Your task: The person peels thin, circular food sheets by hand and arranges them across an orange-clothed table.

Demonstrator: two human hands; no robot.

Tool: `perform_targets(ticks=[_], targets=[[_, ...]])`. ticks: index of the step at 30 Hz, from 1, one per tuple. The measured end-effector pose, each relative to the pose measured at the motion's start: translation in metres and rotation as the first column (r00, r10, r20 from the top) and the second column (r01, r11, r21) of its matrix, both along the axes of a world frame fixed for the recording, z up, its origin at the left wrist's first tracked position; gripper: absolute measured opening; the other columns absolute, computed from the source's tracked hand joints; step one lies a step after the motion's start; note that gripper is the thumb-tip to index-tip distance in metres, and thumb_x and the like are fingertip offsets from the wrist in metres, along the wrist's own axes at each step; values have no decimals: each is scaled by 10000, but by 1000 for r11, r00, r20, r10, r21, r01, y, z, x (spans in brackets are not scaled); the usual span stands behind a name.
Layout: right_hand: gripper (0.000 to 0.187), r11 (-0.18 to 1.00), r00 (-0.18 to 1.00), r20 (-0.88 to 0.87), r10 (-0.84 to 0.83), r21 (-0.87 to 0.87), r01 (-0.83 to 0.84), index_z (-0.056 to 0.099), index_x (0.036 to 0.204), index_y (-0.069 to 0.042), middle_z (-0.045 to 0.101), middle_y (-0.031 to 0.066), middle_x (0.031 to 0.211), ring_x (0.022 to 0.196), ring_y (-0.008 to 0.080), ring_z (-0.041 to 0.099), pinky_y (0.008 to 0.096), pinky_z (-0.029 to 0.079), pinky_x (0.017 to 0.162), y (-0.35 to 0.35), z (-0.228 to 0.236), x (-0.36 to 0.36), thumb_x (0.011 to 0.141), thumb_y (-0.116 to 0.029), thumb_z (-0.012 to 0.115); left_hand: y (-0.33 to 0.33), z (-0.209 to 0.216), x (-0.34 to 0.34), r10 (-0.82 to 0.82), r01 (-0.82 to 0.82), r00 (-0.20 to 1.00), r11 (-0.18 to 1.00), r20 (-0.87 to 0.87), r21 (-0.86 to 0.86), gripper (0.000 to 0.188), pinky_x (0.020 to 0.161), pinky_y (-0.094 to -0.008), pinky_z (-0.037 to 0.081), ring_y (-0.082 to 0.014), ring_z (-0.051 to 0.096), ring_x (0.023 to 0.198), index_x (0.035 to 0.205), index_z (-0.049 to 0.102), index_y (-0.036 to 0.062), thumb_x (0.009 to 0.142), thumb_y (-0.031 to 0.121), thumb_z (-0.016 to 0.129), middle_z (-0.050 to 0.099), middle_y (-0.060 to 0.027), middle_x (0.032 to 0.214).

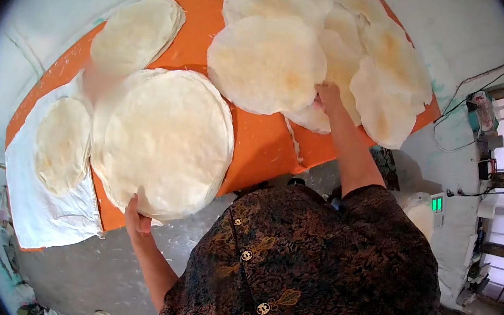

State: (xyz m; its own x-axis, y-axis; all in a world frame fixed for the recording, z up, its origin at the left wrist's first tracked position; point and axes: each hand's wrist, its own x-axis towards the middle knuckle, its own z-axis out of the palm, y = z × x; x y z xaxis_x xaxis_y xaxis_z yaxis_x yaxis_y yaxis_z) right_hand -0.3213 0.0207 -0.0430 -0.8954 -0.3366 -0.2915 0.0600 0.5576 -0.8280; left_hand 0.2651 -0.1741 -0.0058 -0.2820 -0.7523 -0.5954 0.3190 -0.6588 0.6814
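Note:
My right hand (330, 98) is closed on the edge of a large, thin, pale flatbread (269, 63), which lies over other overlapping sheets. My left hand (138, 216) is at the near rim of a tall round stack of flatbreads (163, 141), its fingers closed about the edge; how many layers it grips I cannot tell. The sheets under my right hand have uneven edges and faint golden patches, like the overlapping flatbreads (391, 80) farther right.
An orange-covered table (259, 152) bears everything. A smaller flatbread stack (135, 32) lies at the back left. Another round pile (64, 145) rests on a white cloth (71, 218) at the left. Cables (457, 106) hang on the right wall. Grey floor (89, 276) shows below the table.

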Motion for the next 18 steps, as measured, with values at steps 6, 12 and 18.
perform_targets(ticks=[6,12,18], targets=[[371,975,645,-734,212,200,-93,519,1055,-25,564,124,983,877,265,552,361,449,788,-41,68,71,732,-186,609,27,18,-5,-135,126,966,990,-219,-56,501,940,-423,367,-250,463,1112,1237,391,25,843,304,526,467,-94,1233],[531,387,443,-243,863,-246,-889,475,1159,-49,516,106,1114,1012,192,506,328,429,842,-115,101,273,716,-247,689,38,31,-26,-9,-44,965,980,-263,-193,408,894,-410,421,-236,514,1035,1154,418,21,820,174,598,518,-89,1127],[517,55,37,-360,932,39,-998,474,1102,-16,510,180,1064,986,325,496,393,405,832,-132,126,365,683,-264,649,42,47,-42,-50,-19,954,974,-294,-225,433,891,-367,416,-209,518,1029,1177,436,36,817,202,610,537,-74,1120]])
